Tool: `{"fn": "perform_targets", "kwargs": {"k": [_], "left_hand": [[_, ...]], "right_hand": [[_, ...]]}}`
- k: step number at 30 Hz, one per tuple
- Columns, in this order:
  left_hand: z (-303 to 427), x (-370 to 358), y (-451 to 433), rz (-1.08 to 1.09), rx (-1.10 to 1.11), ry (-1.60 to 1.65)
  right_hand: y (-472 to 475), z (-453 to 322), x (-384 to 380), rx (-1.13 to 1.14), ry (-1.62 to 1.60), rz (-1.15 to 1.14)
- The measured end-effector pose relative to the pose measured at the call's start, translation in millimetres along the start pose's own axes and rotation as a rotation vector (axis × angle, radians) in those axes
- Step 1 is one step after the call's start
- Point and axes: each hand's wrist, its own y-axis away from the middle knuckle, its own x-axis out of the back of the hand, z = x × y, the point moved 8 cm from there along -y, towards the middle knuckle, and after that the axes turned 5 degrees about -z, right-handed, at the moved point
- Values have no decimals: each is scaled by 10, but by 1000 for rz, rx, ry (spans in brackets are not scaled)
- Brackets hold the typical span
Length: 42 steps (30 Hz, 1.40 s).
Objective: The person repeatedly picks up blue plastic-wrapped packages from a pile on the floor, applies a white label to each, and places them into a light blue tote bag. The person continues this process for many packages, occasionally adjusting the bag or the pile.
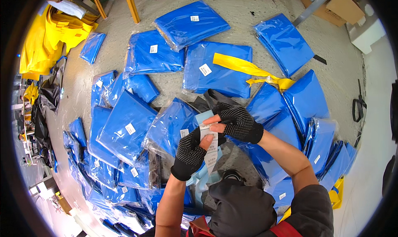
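Note:
Both my hands wear black dotted gloves with bare fingertips. My left hand (192,151) grips a strip of white printed labels (211,150) between thumb and fingers. Just above it, my right hand (237,120) pinches the upper part of that strip, near its pale blue backing (204,115). Lower down, more pale blue backing strip (199,182) hangs in loose curls. Beneath and beside my left hand lies a clear-wrapped folded blue package (174,128) with a white label (184,133). Black straps (217,97) lie on the floor behind my right hand.
Several clear-wrapped blue packages (192,25) are spread over the concrete floor (236,3) and stacked at both sides. A yellow strip (242,66) lies across some. Yellow folded material (53,34) is at the upper left, a cardboard box (345,8) at the upper right, beside a white wall (376,90).

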Motion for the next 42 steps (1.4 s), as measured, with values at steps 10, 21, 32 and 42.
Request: {"fn": "perform_targets", "kwargs": {"k": [10,21,32,42], "left_hand": [[-66,-202,-113,-106,69,-168],[-201,-510,-263,-238,196,-156],[-401,-271,-171,-83,200,206],[-475,-546,145,-82,160,395]], "right_hand": [[249,-117,226,238,99,99],[416,1166,1839,-211,324,554],[400,1208,1836,-557,1105,221],[2650,766,1213,-1091,1174,261]]}}
